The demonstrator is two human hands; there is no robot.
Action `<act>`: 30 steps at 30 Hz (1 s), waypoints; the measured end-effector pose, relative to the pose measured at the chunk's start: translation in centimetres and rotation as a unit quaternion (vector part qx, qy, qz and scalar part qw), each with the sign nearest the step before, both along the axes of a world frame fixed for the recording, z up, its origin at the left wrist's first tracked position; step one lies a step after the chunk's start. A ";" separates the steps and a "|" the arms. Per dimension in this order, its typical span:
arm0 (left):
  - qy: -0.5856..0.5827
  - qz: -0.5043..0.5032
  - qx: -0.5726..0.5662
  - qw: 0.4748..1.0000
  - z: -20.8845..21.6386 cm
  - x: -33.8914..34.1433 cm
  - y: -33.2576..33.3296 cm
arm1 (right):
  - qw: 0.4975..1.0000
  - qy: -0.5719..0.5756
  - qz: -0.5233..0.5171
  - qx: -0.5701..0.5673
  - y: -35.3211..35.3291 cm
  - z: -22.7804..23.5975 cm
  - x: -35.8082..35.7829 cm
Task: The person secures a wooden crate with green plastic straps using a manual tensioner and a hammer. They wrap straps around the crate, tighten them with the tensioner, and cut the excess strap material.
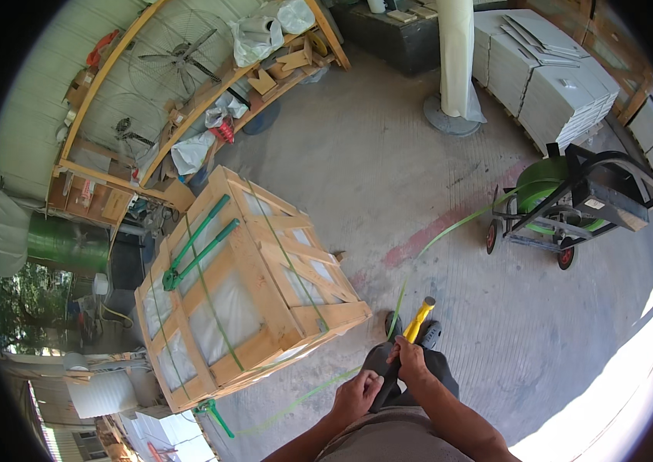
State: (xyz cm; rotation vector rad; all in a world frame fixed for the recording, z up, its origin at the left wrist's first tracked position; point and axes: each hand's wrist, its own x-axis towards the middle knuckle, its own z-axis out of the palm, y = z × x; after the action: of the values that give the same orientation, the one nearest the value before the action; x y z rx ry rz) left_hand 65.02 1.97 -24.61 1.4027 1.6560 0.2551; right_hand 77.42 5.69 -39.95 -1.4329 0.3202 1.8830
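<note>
My right hand [409,360] is closed round a yellow-handled tool [419,320], its far end pointing away from me over my shoes; its kind is unclear. Close by on the left, my left hand [357,394] has its fingers curled, with the green strap [307,395] running up to it from the crate. Another stretch of strap comes from the wheeled strap dispenser [554,196] down to my hands. The wooden crate [280,319], wrapped in several green straps, stands to the left. A long-handled green crimper [199,242] lies on top of it. A smaller green tool [211,412] sits at its near edge.
Wooden shelves [211,96] with fans, boxes and bags stand at the far left. A white pillar [456,65] with a round base and stacked grey panels [546,73] are at the far right. The concrete floor [342,154] bears a worn red stripe.
</note>
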 end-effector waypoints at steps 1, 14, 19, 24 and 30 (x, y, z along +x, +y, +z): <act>0.016 0.025 0.064 0.998 -0.2 -0.7 1.3 | 0.996 0.077 -0.022 -0.036 0.8 -1.3 1.1; 0.367 0.040 0.328 0.869 -11.5 -19.1 17.0 | 0.945 0.236 0.073 -0.212 6.8 -4.1 -7.2; 0.357 0.045 0.307 0.881 -11.2 -19.5 17.6 | 0.954 0.156 0.123 -0.225 8.0 -4.3 -14.5; 0.331 0.060 0.297 0.894 -10.9 -19.8 18.3 | 0.948 0.080 0.153 -0.266 8.0 -3.9 -17.4; 0.323 0.067 0.287 0.899 -10.9 -20.2 18.3 | 0.937 0.087 0.158 -0.299 8.3 -1.6 -17.9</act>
State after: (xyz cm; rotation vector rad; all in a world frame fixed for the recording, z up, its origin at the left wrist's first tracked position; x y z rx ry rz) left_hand 44.81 20.29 -35.49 1.9569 2.3568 0.4114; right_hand 59.53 13.95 -41.58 -1.7928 0.8510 2.3014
